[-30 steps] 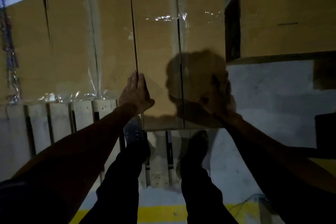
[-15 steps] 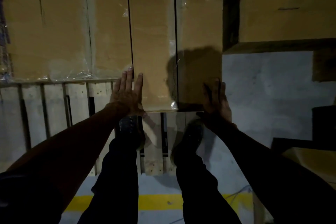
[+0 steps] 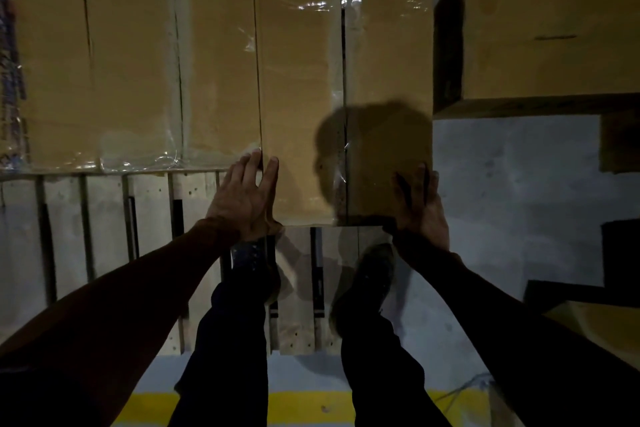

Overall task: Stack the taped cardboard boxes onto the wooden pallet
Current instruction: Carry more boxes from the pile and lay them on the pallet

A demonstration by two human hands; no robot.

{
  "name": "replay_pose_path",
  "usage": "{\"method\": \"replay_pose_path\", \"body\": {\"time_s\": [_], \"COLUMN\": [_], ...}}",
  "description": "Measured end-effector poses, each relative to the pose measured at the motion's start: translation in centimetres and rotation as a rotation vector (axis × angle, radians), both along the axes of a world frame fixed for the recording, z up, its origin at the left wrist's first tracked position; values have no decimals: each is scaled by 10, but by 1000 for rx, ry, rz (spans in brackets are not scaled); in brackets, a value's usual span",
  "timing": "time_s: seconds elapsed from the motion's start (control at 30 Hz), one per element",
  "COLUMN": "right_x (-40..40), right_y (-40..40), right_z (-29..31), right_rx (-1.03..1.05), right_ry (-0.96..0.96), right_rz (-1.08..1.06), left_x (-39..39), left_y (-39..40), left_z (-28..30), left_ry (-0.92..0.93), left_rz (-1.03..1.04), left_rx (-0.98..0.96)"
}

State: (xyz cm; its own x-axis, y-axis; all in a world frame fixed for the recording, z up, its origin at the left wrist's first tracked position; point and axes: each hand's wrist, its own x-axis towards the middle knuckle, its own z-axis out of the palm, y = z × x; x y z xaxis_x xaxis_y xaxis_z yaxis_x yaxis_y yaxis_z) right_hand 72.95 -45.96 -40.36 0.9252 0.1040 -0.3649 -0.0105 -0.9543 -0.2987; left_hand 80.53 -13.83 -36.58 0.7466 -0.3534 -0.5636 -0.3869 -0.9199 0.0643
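A long taped cardboard box [image 3: 346,80] lies on the wooden pallet [image 3: 104,236], its left side tight against another taped box [image 3: 138,62] that fills the pallet's left part. Its near end sticks out closer to me than its neighbour's. My left hand [image 3: 244,199] lies flat with spread fingers on the near left corner of the long box, fingertips over the seam between the boxes. My right hand [image 3: 420,208] grips the near right corner, fingers up the side. Clear tape runs along both box tops.
My two feet stand on the pallet slats just below the box. A further cardboard box [image 3: 540,35] sits at the right on grey floor. Another box corner [image 3: 602,326] shows at the lower right. A yellow floor line [image 3: 304,409] runs behind my legs.
The long box has slid away from me along the pallet and closed the gap against the left box. Both hands stayed on its near corners; the left hand flattened.
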Motion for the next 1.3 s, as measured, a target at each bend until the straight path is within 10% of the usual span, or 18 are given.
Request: {"method": "replay_pose_path", "body": {"time_s": [1.3], "right_x": [111], "right_y": [5], "right_z": [3], "right_rx": [-53], "right_ry": [-29], "right_rz": [24], "left_x": [28], "left_y": [4], "left_z": [-21], "left_ry": [-354], "left_rz": [58], "left_rx": [-110]}}
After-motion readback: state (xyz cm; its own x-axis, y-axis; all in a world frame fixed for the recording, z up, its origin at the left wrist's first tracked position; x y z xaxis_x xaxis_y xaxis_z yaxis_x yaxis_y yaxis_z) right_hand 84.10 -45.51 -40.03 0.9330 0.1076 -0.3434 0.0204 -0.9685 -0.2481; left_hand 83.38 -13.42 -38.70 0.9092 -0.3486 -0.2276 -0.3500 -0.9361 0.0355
